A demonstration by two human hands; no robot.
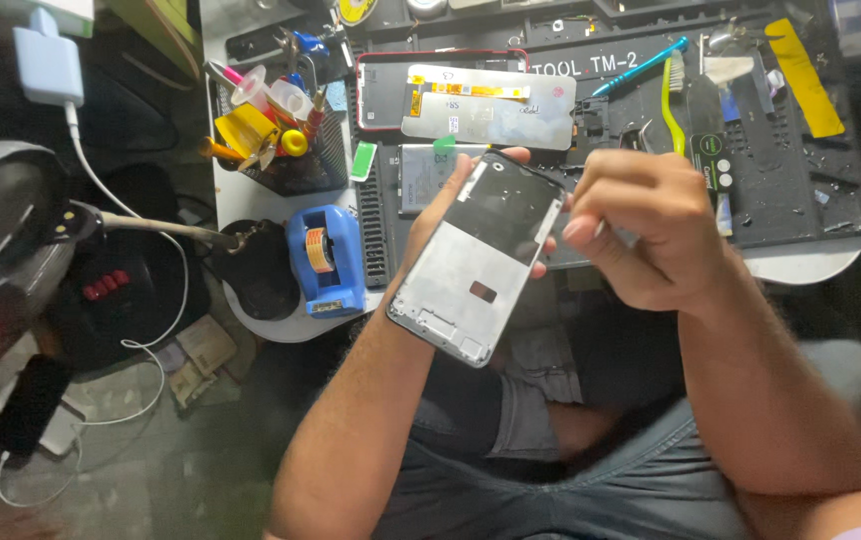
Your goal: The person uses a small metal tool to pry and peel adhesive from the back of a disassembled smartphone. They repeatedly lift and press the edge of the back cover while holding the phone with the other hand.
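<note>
My left hand (438, 212) holds an opened phone frame (476, 255) from underneath, tilted, its grey metal inner side and a dark upper section facing up. My right hand (646, 225) is closed beside the frame's upper right edge, fingers pinched together; a thin pale tool seems to sit in them, mostly hidden. Behind the frame, a detached phone screen panel (489, 105) with a yellow flex strip lies on the black work mat (791, 160). A silver battery (421, 175) lies just past my left fingers.
A blue tape dispenser (326, 255) sits on the table's left edge. A black mesh basket (271, 140) holds yellow and pink tools. A teal tool (641, 68) and a green toothbrush (669, 105) lie on the mat. A white charger (48, 62) with cable hangs left. My lap is below.
</note>
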